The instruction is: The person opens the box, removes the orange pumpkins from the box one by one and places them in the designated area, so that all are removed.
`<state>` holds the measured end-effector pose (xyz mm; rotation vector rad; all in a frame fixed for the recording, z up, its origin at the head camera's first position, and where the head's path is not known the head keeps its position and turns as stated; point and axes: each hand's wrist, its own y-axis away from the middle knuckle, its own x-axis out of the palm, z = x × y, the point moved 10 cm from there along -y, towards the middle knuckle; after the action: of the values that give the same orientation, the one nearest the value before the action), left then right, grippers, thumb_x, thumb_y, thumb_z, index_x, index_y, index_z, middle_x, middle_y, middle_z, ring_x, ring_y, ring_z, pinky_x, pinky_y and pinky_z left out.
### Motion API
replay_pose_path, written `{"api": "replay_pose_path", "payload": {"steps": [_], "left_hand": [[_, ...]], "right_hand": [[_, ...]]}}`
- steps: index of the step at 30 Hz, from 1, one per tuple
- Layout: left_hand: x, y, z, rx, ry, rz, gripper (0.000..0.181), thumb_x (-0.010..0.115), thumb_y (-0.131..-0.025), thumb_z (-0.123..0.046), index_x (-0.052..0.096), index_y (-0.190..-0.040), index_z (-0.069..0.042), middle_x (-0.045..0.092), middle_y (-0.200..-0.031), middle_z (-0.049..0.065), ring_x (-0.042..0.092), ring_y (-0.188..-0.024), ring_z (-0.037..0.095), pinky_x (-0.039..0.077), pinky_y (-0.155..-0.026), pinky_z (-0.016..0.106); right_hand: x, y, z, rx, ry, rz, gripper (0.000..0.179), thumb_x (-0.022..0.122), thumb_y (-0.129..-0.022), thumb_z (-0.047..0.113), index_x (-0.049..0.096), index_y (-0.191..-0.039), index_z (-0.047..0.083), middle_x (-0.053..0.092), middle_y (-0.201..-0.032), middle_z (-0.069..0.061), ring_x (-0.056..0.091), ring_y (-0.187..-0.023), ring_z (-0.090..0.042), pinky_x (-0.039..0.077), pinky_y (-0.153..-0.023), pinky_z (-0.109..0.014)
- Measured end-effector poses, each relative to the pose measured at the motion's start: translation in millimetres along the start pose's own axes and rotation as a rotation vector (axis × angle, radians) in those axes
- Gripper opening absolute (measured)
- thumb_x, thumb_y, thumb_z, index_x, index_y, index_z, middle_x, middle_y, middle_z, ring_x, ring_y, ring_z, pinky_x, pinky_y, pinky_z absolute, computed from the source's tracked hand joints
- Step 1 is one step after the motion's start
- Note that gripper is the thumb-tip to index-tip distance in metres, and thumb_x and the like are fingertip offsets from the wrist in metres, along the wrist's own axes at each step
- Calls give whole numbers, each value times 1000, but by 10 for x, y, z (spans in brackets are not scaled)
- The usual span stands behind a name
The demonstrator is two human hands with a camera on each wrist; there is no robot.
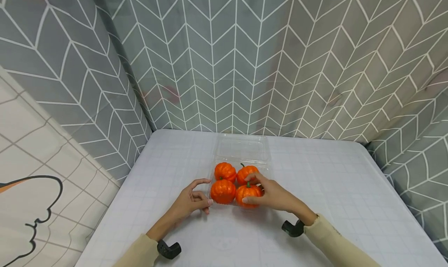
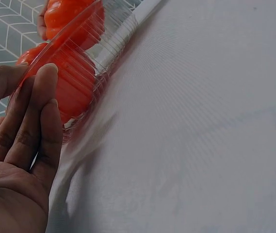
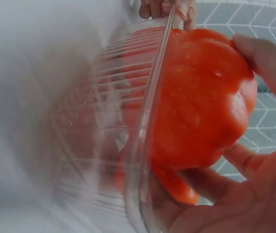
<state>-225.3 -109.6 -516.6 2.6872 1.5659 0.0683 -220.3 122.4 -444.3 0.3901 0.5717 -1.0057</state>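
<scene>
My right hand grips a small orange pumpkin with a green stem, its thumb and fingers spread round the sides. In the right wrist view, this pumpkin sits tilted at the rim of a clear plastic clamshell container, partly above it. My left hand is at the container's left front edge; in the left wrist view its thumb and fingers pinch the rim. Inside lie more orange pumpkins: one front left, one back left and one back right.
The container's clear lid lies folded open toward the table's back edge. A white cloth covers the table. Patterned grey curtains hang behind and at both sides. Black wrist cameras sit on both wrists.
</scene>
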Motion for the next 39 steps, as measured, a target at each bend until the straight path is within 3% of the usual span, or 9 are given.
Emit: {"api": "replay_pose_path", "payload": {"steps": [3,6,11,14,19,28,35,39], "left_hand": [[-2,-4,3,-1,-6,0,75,80,-92,-12,37,-154,-8,67,-91,32,72,-72,28,59,-81,41],[-5,-7,3,2,-13,1,76,80,-92,-12,37,-154,-8,68,-90,30,73,-72,29,59,-81,40],[-12,-12,7,6,-14,4,75,79,-92,-11,36,-154,-8,70,-86,21,72,-72,28,59,-82,40],[-16,-17,17,2,-14,5,75,79,-92,-11,36,-154,-8,70,-85,16,72,-72,27,59,-81,40],[-21,-22,17,0,-20,4,75,80,-92,-11,36,-154,-9,70,-85,16,72,-73,28,60,-80,40],[-37,-17,20,10,-43,2,75,80,-92,-13,37,-153,-9,71,-86,16,73,-74,29,59,-79,38],[-34,-13,37,-8,-27,1,77,80,-91,-13,36,-154,-8,71,-87,16,73,-74,28,60,-80,39],[-32,-10,37,-15,-17,-3,77,81,-91,-12,37,-154,-8,71,-88,18,73,-73,27,60,-80,39]], "right_hand": [[-18,6,-26,20,-22,4,69,84,-85,46,50,-137,15,63,-132,-7,59,-122,-30,49,-100,-49],[-48,18,-19,15,6,-1,77,86,-82,47,52,-139,9,65,-128,-6,62,-116,-28,54,-95,-44],[-109,36,17,-19,55,-14,77,88,-79,47,58,-136,4,66,-117,-1,63,-103,-21,58,-85,-36],[-170,51,44,-50,57,-35,76,88,-79,47,59,-135,5,64,-119,0,62,-106,-20,57,-90,-35],[-302,73,70,-79,27,-85,76,89,-80,44,57,-138,7,62,-129,-2,60,-114,-22,53,-98,-42],[-495,132,59,-126,53,-182,77,92,-77,37,57,-140,10,61,-137,0,61,-113,-21,53,-98,-43],[-582,150,22,-121,49,-208,79,94,-76,30,56,-142,10,59,-142,-2,61,-120,-22,52,-102,-47],[-625,148,-9,-133,73,-226,80,93,-77,35,56,-143,10,59,-141,-2,60,-122,-23,52,-101,-46]]}}
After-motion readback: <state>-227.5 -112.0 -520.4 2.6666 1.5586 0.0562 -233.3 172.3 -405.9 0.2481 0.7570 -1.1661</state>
